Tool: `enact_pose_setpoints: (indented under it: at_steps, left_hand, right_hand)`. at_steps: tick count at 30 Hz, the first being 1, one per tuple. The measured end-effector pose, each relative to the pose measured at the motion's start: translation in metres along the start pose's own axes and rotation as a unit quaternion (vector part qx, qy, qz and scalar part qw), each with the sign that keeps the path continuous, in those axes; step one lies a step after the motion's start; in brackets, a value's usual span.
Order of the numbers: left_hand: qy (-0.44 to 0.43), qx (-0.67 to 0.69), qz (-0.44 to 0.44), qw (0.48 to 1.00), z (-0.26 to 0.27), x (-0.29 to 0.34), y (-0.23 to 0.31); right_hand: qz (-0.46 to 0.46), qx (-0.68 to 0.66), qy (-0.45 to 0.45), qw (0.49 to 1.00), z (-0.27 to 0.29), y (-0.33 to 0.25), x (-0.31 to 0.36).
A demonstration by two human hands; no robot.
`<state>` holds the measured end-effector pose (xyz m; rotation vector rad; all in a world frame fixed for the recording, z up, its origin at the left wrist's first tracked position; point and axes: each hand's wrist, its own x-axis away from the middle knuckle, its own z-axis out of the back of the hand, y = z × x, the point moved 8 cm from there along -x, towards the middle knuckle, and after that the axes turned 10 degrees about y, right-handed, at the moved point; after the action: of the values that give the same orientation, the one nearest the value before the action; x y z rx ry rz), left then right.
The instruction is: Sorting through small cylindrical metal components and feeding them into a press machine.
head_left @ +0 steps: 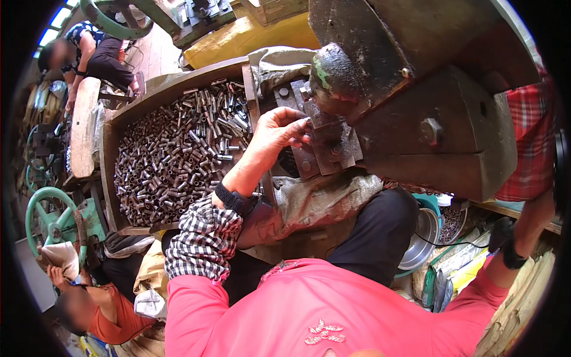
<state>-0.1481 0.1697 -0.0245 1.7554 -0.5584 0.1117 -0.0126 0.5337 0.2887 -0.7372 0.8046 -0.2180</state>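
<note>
The left hand (282, 130), thumb and fingers curled close together, at the metal die block of a dark press.
It sits at the left edge of the oily grey steel die block (340, 149), just below the rounded, grease-covered press head (336, 74); whether a small part is pinched between the fingertips cannot be made out. The right arm (533, 223) reaches up along the right edge beside red plaid fabric (523, 140); its hand does not show, so its grip cannot be told. Many short, hollow, dull-silver metal tubes (178, 157) lie heaped in a brown wooden tray (109, 172) left of the die block. A stained grey cloth (321, 199) drapes just below the block, and a round silver metal basin (423, 238) stands lower right.
</note>
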Motion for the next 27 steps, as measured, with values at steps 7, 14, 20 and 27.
enact_pose_setpoints:
  at_steps: [7, 14, 20, 27]
  left_hand:
    - [-0.013, 0.008, -0.052, 0.999, -0.007, -0.003, 0.001]
    - [0.039, -0.153, -0.064, 0.985, 0.026, 0.012, 0.008]
    - [0.085, -0.372, -0.203, 0.902, 0.036, 0.067, 0.029]
    - [0.137, -0.438, -0.193, 0.867, 0.094, 0.112, 0.006]
  right_hand:
    - [-0.181, -0.198, 0.159, 0.950, 0.001, 0.093, 0.079]
    - [-0.027, -0.228, 0.038, 0.972, -0.044, 0.025, 0.057]
    - [-0.108, -0.147, 0.129, 0.975, 0.028, 0.075, 0.037]
    - [0.048, 0.112, 0.097, 0.988, 0.012, 0.121, 0.114]
